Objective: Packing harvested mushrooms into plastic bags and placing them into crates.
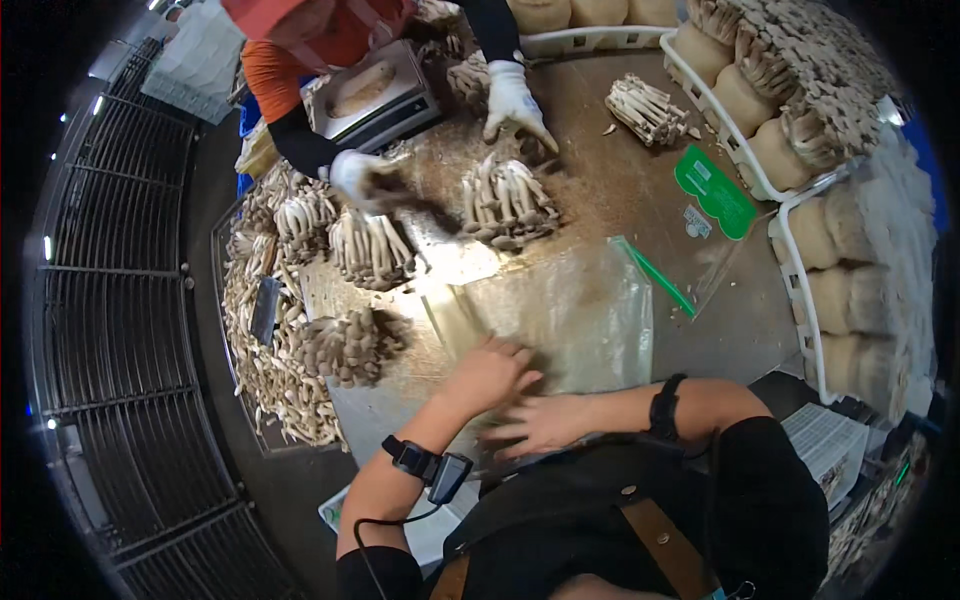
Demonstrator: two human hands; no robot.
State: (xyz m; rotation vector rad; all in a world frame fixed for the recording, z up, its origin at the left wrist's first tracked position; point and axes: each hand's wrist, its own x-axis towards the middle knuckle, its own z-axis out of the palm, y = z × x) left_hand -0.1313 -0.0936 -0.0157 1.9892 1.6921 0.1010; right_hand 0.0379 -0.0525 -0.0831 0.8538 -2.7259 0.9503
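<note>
A clear plastic bag (pixel 562 315) lies flat on the metal table (pixel 735 337) in front of me. My left hand (pixel 491 375) rests at its near left part, fingers slightly curled. Close beside it, my right hand (pixel 536 424) is spread at the bag's near edge; the exact contact is blurred. Beyond the bag lies a bunch of mushrooms (pixel 510 202), stems pointing away from me. Another bunch (pixel 371 251) lies to its left, and a brown-capped cluster (pixel 352 345) sits left of my left hand.
Across the table a co-worker's gloved hands (pixel 517 105) work near a weighing scale (pixel 375 94). Loose mushrooms (pixel 292 375) are heaped at the left. A green label card (pixel 716 191) and trimmed stems (pixel 649 109) lie at right, beside white baskets (pixel 799 277) of mushroom bottles.
</note>
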